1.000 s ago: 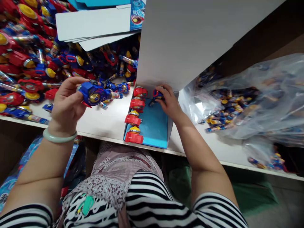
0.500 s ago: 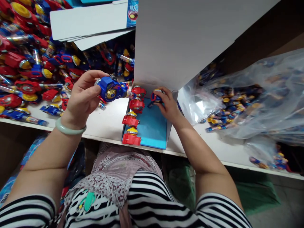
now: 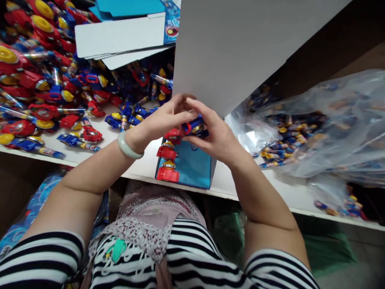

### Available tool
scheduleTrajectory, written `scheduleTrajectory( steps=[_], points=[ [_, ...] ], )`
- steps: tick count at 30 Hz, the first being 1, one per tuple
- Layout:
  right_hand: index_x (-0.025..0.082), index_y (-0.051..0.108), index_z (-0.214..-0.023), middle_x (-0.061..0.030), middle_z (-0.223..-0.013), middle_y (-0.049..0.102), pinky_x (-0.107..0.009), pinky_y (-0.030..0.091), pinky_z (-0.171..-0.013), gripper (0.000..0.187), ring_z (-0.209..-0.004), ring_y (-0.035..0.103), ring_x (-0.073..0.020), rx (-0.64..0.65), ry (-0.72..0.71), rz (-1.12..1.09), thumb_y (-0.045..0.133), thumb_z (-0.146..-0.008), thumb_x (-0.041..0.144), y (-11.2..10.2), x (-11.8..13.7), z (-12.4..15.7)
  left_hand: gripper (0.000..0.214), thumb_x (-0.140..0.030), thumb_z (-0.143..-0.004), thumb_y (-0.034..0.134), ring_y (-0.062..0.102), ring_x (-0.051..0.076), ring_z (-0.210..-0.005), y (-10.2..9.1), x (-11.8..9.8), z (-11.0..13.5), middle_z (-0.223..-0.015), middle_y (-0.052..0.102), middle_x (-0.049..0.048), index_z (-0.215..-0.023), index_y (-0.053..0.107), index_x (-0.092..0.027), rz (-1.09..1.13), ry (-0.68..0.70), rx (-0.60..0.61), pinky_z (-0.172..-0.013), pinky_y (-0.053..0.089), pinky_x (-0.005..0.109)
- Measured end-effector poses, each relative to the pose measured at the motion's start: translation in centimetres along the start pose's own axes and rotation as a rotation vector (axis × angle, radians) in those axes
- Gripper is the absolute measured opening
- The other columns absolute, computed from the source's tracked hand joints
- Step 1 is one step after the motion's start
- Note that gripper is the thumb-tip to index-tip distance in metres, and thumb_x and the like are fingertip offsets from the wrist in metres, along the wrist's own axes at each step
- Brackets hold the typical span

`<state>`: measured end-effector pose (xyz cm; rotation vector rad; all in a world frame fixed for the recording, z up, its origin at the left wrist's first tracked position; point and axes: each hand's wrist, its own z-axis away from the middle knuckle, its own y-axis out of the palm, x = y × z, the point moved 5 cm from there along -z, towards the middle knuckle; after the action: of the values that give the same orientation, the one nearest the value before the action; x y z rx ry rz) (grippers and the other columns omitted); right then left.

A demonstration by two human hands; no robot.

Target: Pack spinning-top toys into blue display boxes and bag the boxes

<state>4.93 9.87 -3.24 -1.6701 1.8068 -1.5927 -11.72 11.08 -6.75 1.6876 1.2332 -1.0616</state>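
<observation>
The blue toy (image 3: 195, 128), blue plastic with a red ring and a gold centre, is held in the air just above the far end of the open box (image 3: 195, 170). Both hands hold it. The left hand (image 3: 164, 118) comes in from the box's left, fingers curled over the top of the toy and clamped on it. The right hand (image 3: 216, 138) comes from the box's right and grips the toy's near side and underside with thumb and fingers. The two sets of fingertips meet over it. A pale green bangle (image 3: 128, 147) sits on the left wrist.

The box has a blue floor and stands at the near edge of the white bench (image 3: 135, 160). Along its left inner wall runs a row of red toys (image 3: 167, 174) with yellow tops, each touching the next, and the far one is partly hidden under the hands. The rest of the blue floor shows bare. The box's white lid (image 3: 234, 52) stands up tall behind it.

Left of the box, a loose heap of red and blue toys (image 3: 45, 76) covers the bench. Flat folded cartons (image 3: 120, 36) lie on the far part of that heap. Right of the box, a clear plastic bag (image 3: 325, 120) holds many small blue and yellow parts.
</observation>
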Motion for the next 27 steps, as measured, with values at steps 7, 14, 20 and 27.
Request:
scheduleTrajectory(
  steps=[7, 14, 20, 27],
  points=[
    [0.026, 0.050, -0.134, -0.0108, -0.129, 0.057, -0.053, 0.053, -0.100, 0.061, -0.118, 0.059, -0.0311, -0.478, 0.278, 0.150, 0.069, -0.083, 0.053, -0.6, -10.0, 5.7, 0.049, -0.048, -0.065, 0.085, 0.054, 0.032, -0.126, -14.1, 5.0, 1.7, -0.107, 0.065, 0.0097, -0.095, 0.060, -0.018, -0.728, -0.021, -0.427, -0.103, 0.046, 0.043],
    [0.024, 0.052, -0.124, -0.0144, -0.127, 0.058, -0.054, 0.047, -0.105, 0.051, -0.122, 0.058, -0.0320, -0.500, 0.245, 0.214, 0.067, -0.085, 0.052, 3.2, -13.2, 7.4, 0.060, -0.053, -0.058, 0.079, 0.030, 0.027, -0.149, -22.9, 11.6, 5.7, -0.094, 0.059, 0.0029, -0.095, 0.054, -0.013, -1.004, -0.118, -0.586, -0.100, 0.026, 0.039],
    [0.025, 0.049, -0.126, -0.0130, -0.128, 0.057, -0.052, 0.047, -0.106, 0.052, -0.123, 0.058, -0.0304, -0.559, 0.282, 0.189, 0.068, -0.084, 0.049, 3.2, -13.4, 8.1, 0.049, -0.042, -0.061, 0.081, 0.031, 0.031, -0.149, -25.3, 12.8, 5.8, -0.093, 0.055, 0.0000, -0.077, 0.043, -0.016, -0.920, -0.347, -0.697, -0.096, 0.022, 0.042],
    [0.023, 0.053, -0.134, -0.0156, -0.132, 0.059, -0.060, 0.039, -0.109, 0.049, -0.126, 0.053, -0.0345, -0.270, 0.399, 0.316, 0.060, -0.090, 0.044, 4.4, -12.5, 6.7, 0.066, -0.034, -0.060, 0.087, 0.053, 0.018, -0.125, -24.0, 10.0, 6.1, -0.111, 0.058, -0.0031, -0.114, 0.059, -0.009, -0.764, -0.222, -0.777, -0.104, 0.031, 0.038]
  ],
)
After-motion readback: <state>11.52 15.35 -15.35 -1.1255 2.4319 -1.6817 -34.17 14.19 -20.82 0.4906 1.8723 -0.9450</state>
